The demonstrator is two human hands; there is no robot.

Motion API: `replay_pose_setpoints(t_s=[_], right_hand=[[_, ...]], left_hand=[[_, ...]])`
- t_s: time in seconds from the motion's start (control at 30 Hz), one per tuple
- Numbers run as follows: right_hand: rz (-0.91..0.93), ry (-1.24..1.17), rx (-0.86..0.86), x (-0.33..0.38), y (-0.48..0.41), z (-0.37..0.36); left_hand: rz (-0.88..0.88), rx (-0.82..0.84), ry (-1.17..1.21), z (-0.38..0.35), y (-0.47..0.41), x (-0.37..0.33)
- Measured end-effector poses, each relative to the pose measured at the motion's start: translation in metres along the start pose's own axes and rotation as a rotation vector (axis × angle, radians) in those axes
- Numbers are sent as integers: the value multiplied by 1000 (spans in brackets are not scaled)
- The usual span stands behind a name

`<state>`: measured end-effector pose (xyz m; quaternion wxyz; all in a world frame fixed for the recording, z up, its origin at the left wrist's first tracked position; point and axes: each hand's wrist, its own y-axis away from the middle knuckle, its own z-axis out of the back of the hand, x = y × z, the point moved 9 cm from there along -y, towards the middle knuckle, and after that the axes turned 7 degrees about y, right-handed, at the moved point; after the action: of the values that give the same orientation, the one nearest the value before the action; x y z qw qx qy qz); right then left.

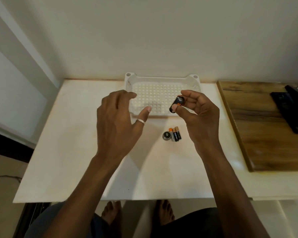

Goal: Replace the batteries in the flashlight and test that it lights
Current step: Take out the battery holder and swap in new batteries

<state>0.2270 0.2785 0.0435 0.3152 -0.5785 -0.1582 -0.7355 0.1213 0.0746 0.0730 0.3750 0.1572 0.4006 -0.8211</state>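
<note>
My right hand (199,114) pinches a small black battery holder (176,104) with an orange-tipped battery showing in it, held above the near right corner of the white tray (162,79). My left hand (117,121) hovers with fingers spread and relaxed over the tray's left side, holding nothing; a silver ring sits on its thumb. On the white table (76,152), in front of the tray, lie three batteries (175,134) side by side, and a round dark flashlight cap (166,136) rests just left of them. The flashlight body is not visible.
The perforated white tray stands against the back wall. A wooden board (258,127) lies to the right, with a black object (292,109) on its far end. My bare feet show below the table's front edge.
</note>
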Motion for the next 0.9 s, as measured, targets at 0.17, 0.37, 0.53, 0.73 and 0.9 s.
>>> replay_pose_setpoints(t_s=[0.17,0.37,0.53,0.73,0.9], right_hand=[[-71,0,-28,-8,-4,0],[-180,-92,-37,-21,-5,-1],[-285,-226,-25,-31,-1,-3],[-598,-909,109,-43,13,-32],[-633,-1032,232,-32,18,-43]], left_hand=[[223,279,50,-9,12,47],[346,349,43,-15,17,72],[376,350,239,-24,13,68],[350,231,640,-29,-3,36],[105,184,455,-32,-4,13]])
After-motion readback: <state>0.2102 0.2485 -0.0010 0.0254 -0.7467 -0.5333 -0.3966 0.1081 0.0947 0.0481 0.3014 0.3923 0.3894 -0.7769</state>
